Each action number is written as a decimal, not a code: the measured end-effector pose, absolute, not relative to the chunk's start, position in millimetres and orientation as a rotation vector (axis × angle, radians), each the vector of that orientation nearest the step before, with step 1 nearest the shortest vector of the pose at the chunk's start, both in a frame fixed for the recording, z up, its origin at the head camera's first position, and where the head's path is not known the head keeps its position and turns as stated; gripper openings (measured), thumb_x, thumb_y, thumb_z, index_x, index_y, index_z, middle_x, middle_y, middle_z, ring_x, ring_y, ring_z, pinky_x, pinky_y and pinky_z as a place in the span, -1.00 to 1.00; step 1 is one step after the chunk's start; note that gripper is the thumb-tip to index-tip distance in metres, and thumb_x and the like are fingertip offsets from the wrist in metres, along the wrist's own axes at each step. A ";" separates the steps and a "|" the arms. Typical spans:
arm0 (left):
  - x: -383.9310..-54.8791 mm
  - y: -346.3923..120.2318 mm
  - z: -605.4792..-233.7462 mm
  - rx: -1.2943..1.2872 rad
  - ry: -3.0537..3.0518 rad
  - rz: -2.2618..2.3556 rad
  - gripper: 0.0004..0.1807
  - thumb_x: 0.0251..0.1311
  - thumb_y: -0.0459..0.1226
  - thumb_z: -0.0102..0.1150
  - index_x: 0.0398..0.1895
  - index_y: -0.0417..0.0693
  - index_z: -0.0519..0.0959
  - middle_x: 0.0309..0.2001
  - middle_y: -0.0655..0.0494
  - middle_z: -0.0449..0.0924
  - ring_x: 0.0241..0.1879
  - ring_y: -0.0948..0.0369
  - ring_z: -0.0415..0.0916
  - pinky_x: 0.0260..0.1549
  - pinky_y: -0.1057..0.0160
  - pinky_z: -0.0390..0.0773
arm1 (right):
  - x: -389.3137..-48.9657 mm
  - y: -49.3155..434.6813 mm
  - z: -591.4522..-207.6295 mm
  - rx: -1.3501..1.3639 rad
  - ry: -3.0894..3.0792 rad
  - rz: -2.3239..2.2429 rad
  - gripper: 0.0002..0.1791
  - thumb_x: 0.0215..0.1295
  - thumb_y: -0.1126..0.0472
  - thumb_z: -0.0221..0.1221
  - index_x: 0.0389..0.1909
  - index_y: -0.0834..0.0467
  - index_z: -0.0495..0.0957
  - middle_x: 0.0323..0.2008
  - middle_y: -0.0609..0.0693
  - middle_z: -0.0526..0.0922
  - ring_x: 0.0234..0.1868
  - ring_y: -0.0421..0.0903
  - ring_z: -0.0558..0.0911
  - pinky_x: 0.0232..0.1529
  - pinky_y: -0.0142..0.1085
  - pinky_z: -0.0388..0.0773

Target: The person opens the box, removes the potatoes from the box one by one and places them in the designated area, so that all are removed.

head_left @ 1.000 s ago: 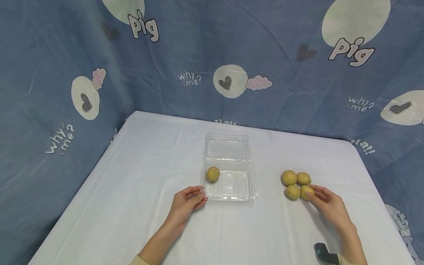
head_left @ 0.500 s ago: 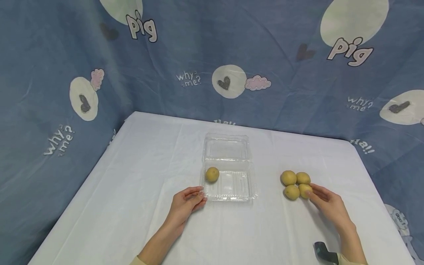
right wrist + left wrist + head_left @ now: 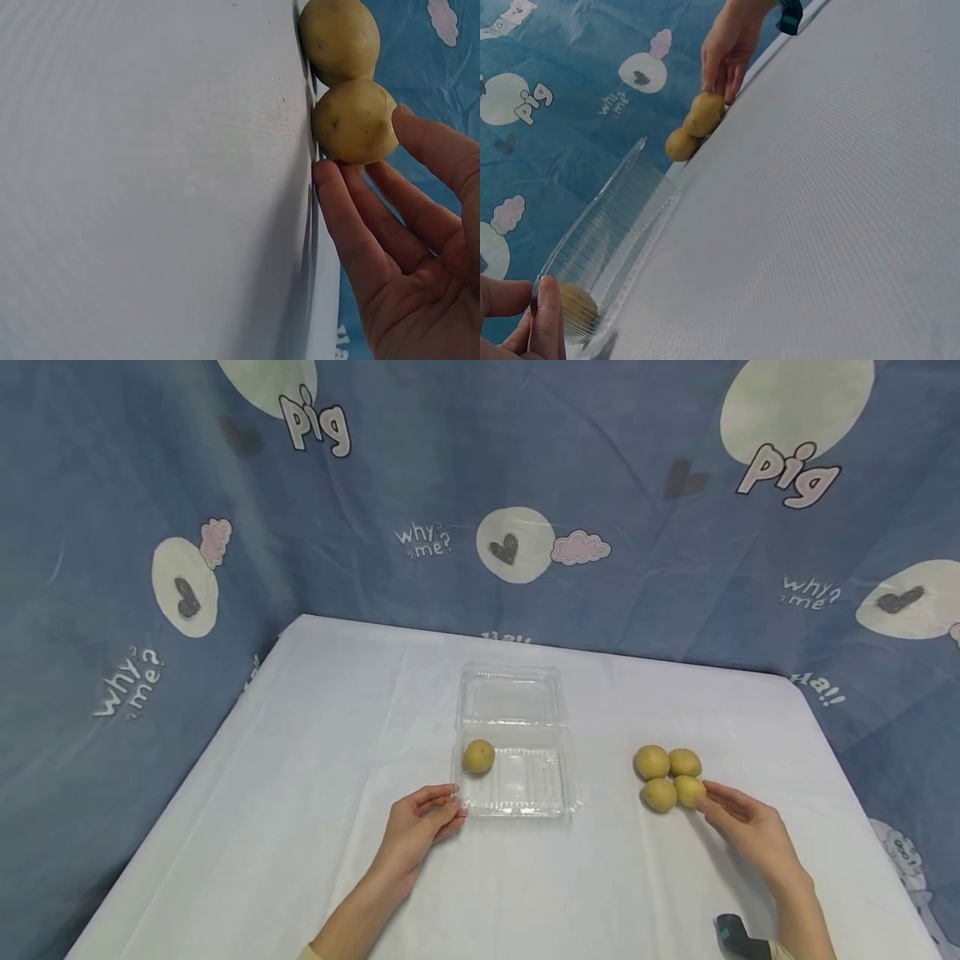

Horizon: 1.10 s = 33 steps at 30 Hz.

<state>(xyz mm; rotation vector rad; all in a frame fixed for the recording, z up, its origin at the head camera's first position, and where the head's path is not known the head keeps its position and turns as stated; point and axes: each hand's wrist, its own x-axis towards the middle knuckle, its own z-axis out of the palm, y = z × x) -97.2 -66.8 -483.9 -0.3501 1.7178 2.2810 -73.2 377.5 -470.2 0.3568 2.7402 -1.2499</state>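
Observation:
My left hand [image 3: 423, 822] pinches the near-left rim of a clear plastic clamshell box [image 3: 525, 781], thumb on one side and fingers on the other, as the left wrist view shows. The box lies with its lid [image 3: 512, 697] folded back. One potato [image 3: 478, 757] sits at the left inside its base. To the right, several potatoes lie in a tight two-by-two cluster. My right hand [image 3: 750, 827] is at the nearest right potato [image 3: 356, 121], its thumb tip at the side and its rather straight fingers below. The potato rests against its neighbour [image 3: 341, 37].
A white cloth covers the table [image 3: 337, 710]. Behind it and at the sides hangs a blue printed curtain [image 3: 420, 460]. A dark strap or device [image 3: 738, 935] is at my right wrist.
The potato by my right hand has shifted slightly left, closer against the cluster, and the thumb now overlaps it less. My left hand stays on the box. The head view has drifted a little.

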 end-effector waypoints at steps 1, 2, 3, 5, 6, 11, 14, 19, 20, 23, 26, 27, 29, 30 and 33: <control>-97.4 -66.7 -483.5 -0.351 1.717 2.283 -0.65 0.26 -0.48 0.19 0.09 -0.47 0.47 -0.19 -0.12 0.54 -0.24 0.14 0.64 -0.13 0.30 0.69 | -72.4 377.3 -469.6 0.355 2.737 -1.253 -0.20 0.36 -0.21 0.13 0.36 0.32 0.30 0.20 0.29 0.49 0.17 0.22 0.52 -0.18 -0.67 0.48; -97.4 -66.6 -483.3 -0.351 1.718 2.286 -0.65 0.26 -0.49 0.19 0.09 -0.47 0.47 -0.19 -0.12 0.54 -0.24 0.14 0.64 -0.14 0.29 0.69 | -71.7 377.1 -469.1 0.356 2.735 -1.252 -0.20 0.36 -0.22 0.13 0.36 0.32 0.30 0.20 0.29 0.49 0.16 0.22 0.52 -0.18 -0.67 0.48; -97.5 -66.5 -483.0 -0.353 1.721 2.287 -0.65 0.26 -0.49 0.19 0.09 -0.47 0.47 -0.19 -0.11 0.54 -0.24 0.14 0.64 -0.14 0.29 0.69 | -71.1 376.9 -468.7 0.360 2.732 -1.249 -0.19 0.36 -0.22 0.13 0.36 0.32 0.30 0.20 0.29 0.49 0.16 0.22 0.52 -0.17 -0.65 0.49; -97.9 -66.5 -482.5 -0.358 1.722 2.287 -0.65 0.26 -0.49 0.19 0.09 -0.47 0.48 -0.19 -0.11 0.54 -0.24 0.14 0.64 -0.14 0.30 0.69 | -70.0 377.1 -468.3 0.372 2.731 -1.231 -0.17 0.35 -0.25 0.12 0.37 0.31 0.30 0.20 0.28 0.49 0.16 0.21 0.53 -0.16 -0.62 0.52; -98.2 -66.6 -482.4 -0.358 1.722 2.286 -0.65 0.26 -0.49 0.19 0.09 -0.47 0.48 -0.19 -0.10 0.54 -0.24 0.14 0.64 -0.14 0.30 0.69 | -69.2 377.0 -468.2 0.375 2.729 -1.225 -0.17 0.34 -0.25 0.12 0.36 0.32 0.30 0.20 0.28 0.49 0.16 0.20 0.54 -0.15 -0.59 0.55; -98.9 -67.4 -481.6 -0.349 1.718 2.283 -0.62 0.26 -0.49 0.19 0.12 -0.48 0.45 -0.19 -0.08 0.54 -0.24 0.15 0.64 -0.12 0.30 0.69 | -66.6 377.4 -468.4 0.393 2.730 -1.211 -0.19 0.34 -0.25 0.13 0.35 0.30 0.33 0.19 0.25 0.52 0.13 0.12 0.57 -0.15 -0.62 0.52; -99.1 -67.8 -481.2 -0.340 1.718 2.282 -0.61 0.27 -0.47 0.20 0.13 -0.48 0.44 -0.19 -0.07 0.53 -0.23 0.16 0.64 -0.12 0.30 0.69 | -65.2 376.8 -468.4 0.407 2.725 -1.211 -0.18 0.33 -0.26 0.13 0.35 0.29 0.33 0.19 0.25 0.51 0.15 0.14 0.56 -0.14 -0.61 0.54; -99.2 -67.9 -481.3 -0.337 1.717 2.283 -0.60 0.26 -0.46 0.21 0.13 -0.48 0.44 -0.18 -0.09 0.54 -0.24 0.16 0.64 -0.13 0.30 0.69 | -62.3 375.7 -468.9 0.424 2.713 -1.208 -0.18 0.33 -0.27 0.12 0.36 0.28 0.33 0.20 0.25 0.51 0.18 0.19 0.52 0.08 -0.18 0.61; -99.1 -67.9 -481.5 -0.336 1.716 2.282 -0.60 0.27 -0.46 0.21 0.13 -0.48 0.44 -0.17 -0.10 0.54 -0.24 0.16 0.64 -0.12 0.30 0.69 | -61.6 375.5 -469.2 0.428 2.712 -1.209 -0.18 0.33 -0.27 0.12 0.36 0.28 0.32 0.19 0.26 0.52 0.18 0.20 0.52 0.12 -0.08 0.58; -98.3 -68.0 -482.3 -0.332 1.718 2.279 -0.62 0.27 -0.46 0.21 0.12 -0.48 0.45 -0.16 -0.13 0.55 -0.23 0.16 0.63 -0.13 0.30 0.69 | -59.4 375.1 -469.9 0.431 2.710 -1.211 -0.19 0.33 -0.27 0.12 0.35 0.26 0.33 0.15 0.25 0.55 0.16 0.19 0.54 0.14 0.05 0.54; -98.0 -68.1 -482.9 -0.323 1.720 2.277 -0.64 0.26 -0.48 0.20 0.10 -0.47 0.46 -0.17 -0.15 0.56 -0.23 0.15 0.63 -0.14 0.31 0.69 | -56.6 374.7 -470.2 0.435 2.712 -1.204 -0.21 0.32 -0.27 0.13 0.32 0.25 0.36 0.11 0.23 0.58 0.09 0.10 0.60 0.07 -0.05 0.61; -98.1 -68.2 -483.1 -0.320 1.721 2.275 -0.65 0.26 -0.48 0.20 0.09 -0.47 0.47 -0.17 -0.15 0.56 -0.23 0.15 0.63 -0.14 0.31 0.69 | -55.7 374.6 -470.0 0.431 2.715 -1.202 -0.23 0.32 -0.26 0.14 0.30 0.25 0.38 0.10 0.22 0.59 0.05 0.02 0.63 0.03 -0.14 0.65; -98.3 -68.3 -483.3 -0.317 1.721 2.272 -0.65 0.25 -0.49 0.20 0.09 -0.47 0.47 -0.18 -0.15 0.56 -0.23 0.15 0.63 -0.14 0.32 0.69 | -53.8 374.0 -469.5 0.436 2.715 -1.204 -0.25 0.32 -0.25 0.16 0.28 0.25 0.41 0.09 0.21 0.60 -0.03 -0.13 0.65 -0.05 -0.30 0.66; -98.3 -68.4 -483.3 -0.315 1.721 2.270 -0.65 0.25 -0.49 0.20 0.09 -0.47 0.47 -0.18 -0.15 0.55 -0.23 0.15 0.63 -0.14 0.32 0.69 | -53.0 373.5 -469.0 0.438 2.715 -1.206 -0.26 0.32 -0.24 0.16 0.27 0.25 0.42 0.09 0.21 0.60 -0.06 -0.19 0.65 -0.09 -0.39 0.65; -97.7 -68.4 -483.9 -0.314 1.724 2.266 -0.63 0.25 -0.49 0.20 0.10 -0.48 0.46 -0.17 -0.14 0.55 -0.23 0.15 0.63 -0.13 0.31 0.69 | -50.4 371.5 -467.4 0.439 2.717 -1.212 -0.30 0.32 -0.21 0.18 0.24 0.25 0.46 0.07 0.18 0.62 -0.13 -0.34 0.62 -0.18 -0.54 0.59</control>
